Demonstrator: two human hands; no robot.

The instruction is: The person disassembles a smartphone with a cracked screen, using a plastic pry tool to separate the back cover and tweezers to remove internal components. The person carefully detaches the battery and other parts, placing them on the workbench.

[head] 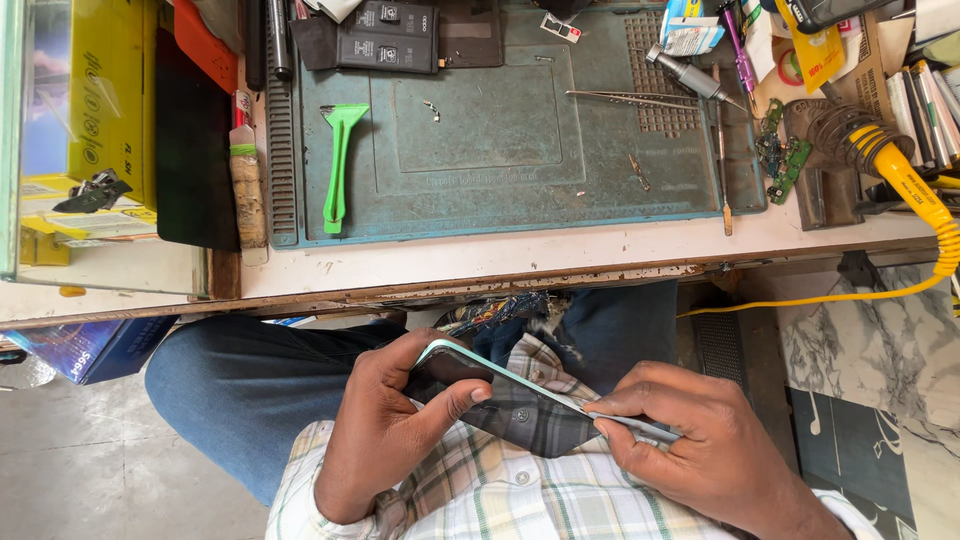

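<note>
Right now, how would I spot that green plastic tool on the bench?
Find the blue-green work mat covering the bench top. Near its left edge, just right of the ridged strip, lies the green plastic pry tool, handle running toward the person. It is the only bright green, flat, wide-headed tool; the tweezers and screwdriver opposite are metal.

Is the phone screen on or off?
Off: the phone, held between left hand and right hand, shows dark glass only reflecting the checked shirt.
</note>
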